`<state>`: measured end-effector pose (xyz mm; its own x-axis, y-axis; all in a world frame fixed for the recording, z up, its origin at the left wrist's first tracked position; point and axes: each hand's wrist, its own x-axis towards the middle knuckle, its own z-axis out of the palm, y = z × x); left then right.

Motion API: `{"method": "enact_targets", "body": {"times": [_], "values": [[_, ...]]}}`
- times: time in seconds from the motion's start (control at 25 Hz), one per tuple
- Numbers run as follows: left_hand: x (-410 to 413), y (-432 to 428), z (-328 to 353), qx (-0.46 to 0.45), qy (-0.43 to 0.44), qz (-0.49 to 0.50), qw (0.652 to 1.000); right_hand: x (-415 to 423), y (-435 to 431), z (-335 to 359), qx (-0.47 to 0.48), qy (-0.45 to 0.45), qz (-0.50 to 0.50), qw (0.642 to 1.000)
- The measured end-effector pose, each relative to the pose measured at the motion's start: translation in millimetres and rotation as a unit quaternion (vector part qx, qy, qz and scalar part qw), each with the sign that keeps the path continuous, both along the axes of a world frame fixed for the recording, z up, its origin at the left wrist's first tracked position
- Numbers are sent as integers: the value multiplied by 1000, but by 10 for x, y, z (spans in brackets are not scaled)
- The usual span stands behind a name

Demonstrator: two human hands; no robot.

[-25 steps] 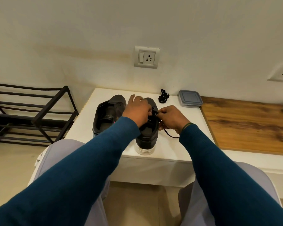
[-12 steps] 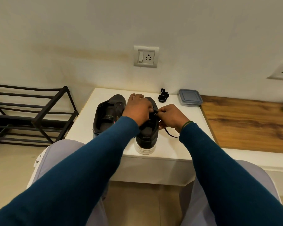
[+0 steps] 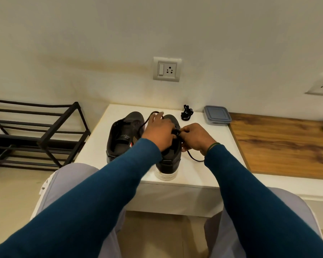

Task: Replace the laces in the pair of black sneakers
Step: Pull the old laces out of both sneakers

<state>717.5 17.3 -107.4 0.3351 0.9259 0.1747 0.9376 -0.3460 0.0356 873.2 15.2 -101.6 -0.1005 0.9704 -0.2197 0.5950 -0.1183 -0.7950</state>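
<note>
Two black sneakers stand side by side on a white table (image 3: 93, 146), toes toward the wall. The left sneaker (image 3: 123, 135) has no lace and nobody touches it. Both hands work over the right sneaker (image 3: 169, 161), which has a white sole. My left hand (image 3: 160, 132) grips a black lace (image 3: 147, 118) that loops up past its fingers. My right hand (image 3: 196, 136) pinches the same lace at the eyelets; a loose end trails on the table near my wrist. A second bundled black lace (image 3: 187, 113) lies near the wall.
A grey lidded container (image 3: 217, 115) sits right of the bundled lace. A wooden surface (image 3: 283, 144) adjoins the table on the right. A black metal shoe rack (image 3: 35, 135) stands to the left. My knees are below the table's front edge.
My left hand has pulled a loop of the lace up and leftward, so it now shows above the fingers. The right hand stays pinching at the eyelets.
</note>
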Motion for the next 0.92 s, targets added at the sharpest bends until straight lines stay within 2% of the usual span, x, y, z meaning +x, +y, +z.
{"method": "enact_targets", "body": {"times": [0.04, 0.08, 0.12, 0.16, 0.2, 0.24, 0.28, 0.32, 0.4, 0.48, 0.56, 0.64, 0.68, 0.76, 0.92], "values": [[27, -6, 17, 9, 23, 7, 1000, 3, 0, -3, 1, 2, 0, 1000], [14, 0, 57, 30, -3, 18, 999, 7, -1, -6, 2, 5, -1, 1000], [-33, 2, 109, 59, -102, 44, 992, 7, -3, -7, 2, 5, -2, 1000], [-101, 7, 178, 77, -253, 90, 960, 10, 1, -13, 2, 2, -3, 1000], [-192, 15, 246, 82, -390, 140, 906, 15, 4, -17, 1, -1, -4, 1000], [-310, 56, 276, 98, -468, 181, 859, 14, 2, -23, -1, 0, -5, 1000], [-414, 94, 293, 104, -468, 214, 851, 10, -5, -26, -2, 3, -6, 1000], [-482, 104, 309, 81, -414, 240, 874, 6, -4, -29, -1, 4, -5, 1000], [-497, 80, 280, -25, -267, 260, 928, -14, 1, -34, 0, 2, -3, 1000], [-405, 14, 253, -99, -166, 238, 952, -28, -8, -21, 0, 0, -9, 1000], [-317, -15, 243, -115, -125, 191, 967, -40, -11, -23, 8, 5, -17, 1000], [-240, -1, 215, -72, -144, 142, 977, -71, -21, -29, 44, -6, -5, 999], [-215, 6, 193, -68, -181, 119, 974, -105, -20, -39, 76, -29, 6, 997], [-166, 5, 134, -126, -268, 93, 951, -201, -21, -57, 141, -102, 25, 984], [-194, 141, -28, -203, -324, 127, 915, -391, 12, -80, 191, -265, 43, 944]]}}
